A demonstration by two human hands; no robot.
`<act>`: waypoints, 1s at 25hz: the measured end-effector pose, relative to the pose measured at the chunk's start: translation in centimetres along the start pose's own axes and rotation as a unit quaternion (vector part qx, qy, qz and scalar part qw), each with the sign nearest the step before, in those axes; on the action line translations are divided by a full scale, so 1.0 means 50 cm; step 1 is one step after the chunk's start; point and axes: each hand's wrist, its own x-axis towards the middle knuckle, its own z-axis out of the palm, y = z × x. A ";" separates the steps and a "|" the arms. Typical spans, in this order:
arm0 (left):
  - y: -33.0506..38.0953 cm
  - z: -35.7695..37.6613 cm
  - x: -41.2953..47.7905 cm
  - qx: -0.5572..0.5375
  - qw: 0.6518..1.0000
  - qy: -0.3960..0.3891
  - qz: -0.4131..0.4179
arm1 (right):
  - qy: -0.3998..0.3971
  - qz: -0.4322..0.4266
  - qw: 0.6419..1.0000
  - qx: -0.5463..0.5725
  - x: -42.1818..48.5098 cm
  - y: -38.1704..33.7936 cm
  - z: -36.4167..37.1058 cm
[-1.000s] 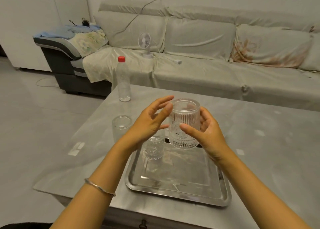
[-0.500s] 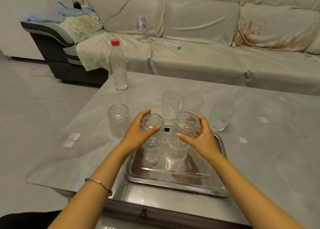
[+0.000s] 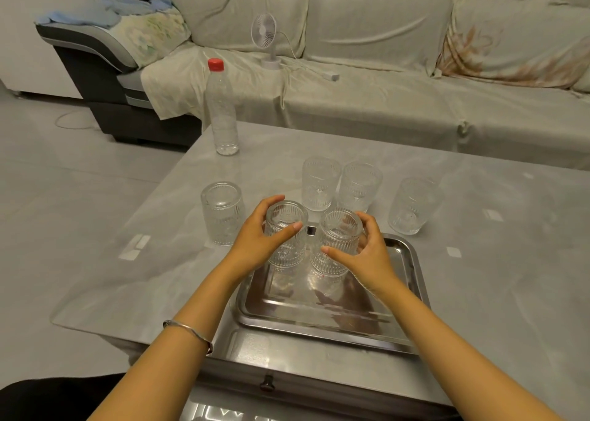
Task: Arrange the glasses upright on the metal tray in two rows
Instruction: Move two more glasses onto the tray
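Note:
A metal tray (image 3: 412, 293) lies on the grey table near its front edge. Two ribbed clear glasses stand side by side at the tray's far end. My left hand (image 3: 255, 238) grips the left glass (image 3: 285, 229). My right hand (image 3: 367, 254) is wrapped around the right glass (image 3: 336, 238). Beyond the tray, on the table, stand three more glasses: two close together (image 3: 321, 183) (image 3: 359, 186) and one further right (image 3: 412, 205). Another glass (image 3: 222, 211) stands on the table to the left of the tray.
A plastic bottle with a red cap (image 3: 222, 108) stands at the table's far left corner. Behind the table runs a covered sofa (image 3: 383, 69) with a small white fan (image 3: 266, 37) on it. A drawer knob (image 3: 266, 383) shows below the table's front edge.
My right hand has lowered its glass from above the tray to the tray's far end, beside the left glass. My left hand closed on the left glass. The camera tilted down.

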 end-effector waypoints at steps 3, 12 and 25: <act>-0.004 0.000 0.001 -0.007 1.000 0.003 -0.003 | -0.001 -0.004 1.000 -0.002 0.001 0.002 0.006; -0.008 -0.001 0.004 -0.014 1.000 0.004 -0.007 | -0.022 -0.007 1.000 0.007 0.012 0.013 -0.001; 0.041 -0.052 -0.005 0.000 0.991 0.100 0.086 | -0.039 -0.066 0.997 -0.010 0.013 -0.073 -0.017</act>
